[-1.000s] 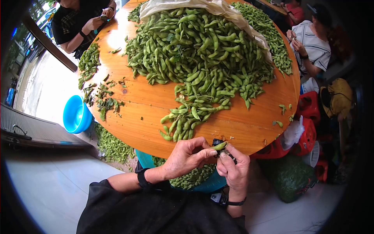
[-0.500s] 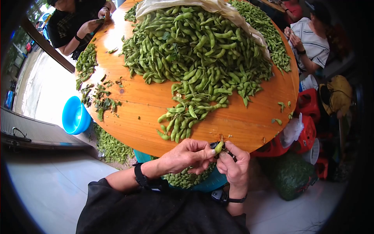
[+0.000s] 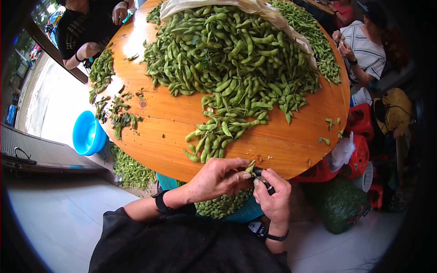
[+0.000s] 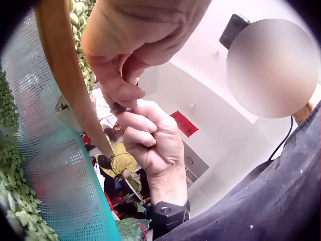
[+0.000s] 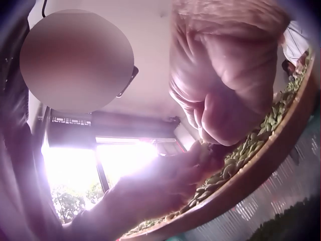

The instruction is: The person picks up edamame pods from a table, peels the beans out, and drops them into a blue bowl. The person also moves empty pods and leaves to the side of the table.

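At the near edge of the round wooden table [image 3: 159,119], my left hand [image 3: 217,181] pinches a green pod [image 3: 250,168] between thumb and fingertips. My right hand [image 3: 274,196] meets it from the right, its fingers curled round a small black tool [image 3: 269,186] whose tip is at the pod. In the left wrist view the left hand [image 4: 143,35] and right hand [image 4: 155,138] touch at the fingertips, mostly hiding the pod. The right wrist view shows the right hand [image 5: 225,75] over the glare-blurred left hand [image 5: 150,186]. A large heap of pods [image 3: 227,59] lies beyond.
Under the table edge stands a teal basket [image 3: 248,210] holding beans. A blue basin [image 3: 88,133] is at the left, beside pods on the floor [image 3: 129,169]. Red stools [image 3: 357,157] and a dark green bag [image 3: 339,207] stand right. Two people [image 3: 79,34] [image 3: 364,48] sit across.
The pod between my hands has turned more upright, and my left fingers have shifted around it. The person at the far left has moved their hands apart.
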The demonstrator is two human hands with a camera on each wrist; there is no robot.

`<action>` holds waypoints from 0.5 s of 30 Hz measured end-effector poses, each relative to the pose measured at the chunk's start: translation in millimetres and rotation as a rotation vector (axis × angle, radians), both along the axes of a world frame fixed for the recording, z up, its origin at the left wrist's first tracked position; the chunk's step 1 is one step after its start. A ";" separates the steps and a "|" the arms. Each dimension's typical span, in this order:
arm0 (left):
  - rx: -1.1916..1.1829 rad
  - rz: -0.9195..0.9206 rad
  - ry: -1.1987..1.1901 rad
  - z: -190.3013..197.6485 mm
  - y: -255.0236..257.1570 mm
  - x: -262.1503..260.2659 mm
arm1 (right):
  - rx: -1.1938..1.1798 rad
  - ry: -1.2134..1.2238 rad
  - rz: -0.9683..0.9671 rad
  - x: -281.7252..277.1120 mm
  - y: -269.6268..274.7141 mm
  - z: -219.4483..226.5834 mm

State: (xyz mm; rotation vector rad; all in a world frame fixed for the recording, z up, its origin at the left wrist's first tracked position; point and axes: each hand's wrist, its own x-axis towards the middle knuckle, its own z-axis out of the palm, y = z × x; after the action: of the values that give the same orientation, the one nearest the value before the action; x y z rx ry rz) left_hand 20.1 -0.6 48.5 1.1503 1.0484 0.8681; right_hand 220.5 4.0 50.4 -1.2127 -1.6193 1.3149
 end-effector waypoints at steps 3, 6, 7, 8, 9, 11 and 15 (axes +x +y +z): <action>0.130 0.068 0.064 3.2 -2.7 1.9 | -0.024 -0.022 -0.109 -0.4 -1.7 11.3; 0.530 0.040 0.164 -11.9 -1.3 6.1 | -0.121 0.043 -0.229 -5.1 2.0 14.8; 0.390 -0.021 0.158 -10.2 -4.5 7.2 | 0.018 -0.014 -0.159 -6.8 3.9 8.6; 0.389 -0.022 0.157 -8.3 -6.1 8.0 | 0.156 -0.070 -0.088 -8.4 4.7 3.0; 0.358 0.000 0.153 -6.9 -7.2 8.3 | 0.156 -0.053 -0.093 -9.8 4.4 -0.2; 0.324 0.025 0.151 -6.0 -8.1 7.1 | 0.103 -0.031 -0.076 -10.5 3.7 2.5; 0.141 0.028 0.088 -4.4 -8.9 2.2 | 0.105 -0.046 0.010 -10.5 4.7 9.6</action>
State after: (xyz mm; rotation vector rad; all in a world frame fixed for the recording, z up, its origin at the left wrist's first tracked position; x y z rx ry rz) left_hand 22.3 -9.5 44.0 1.3049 1.0907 0.9320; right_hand 210.0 8.8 59.9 -1.1802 -1.7070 1.2006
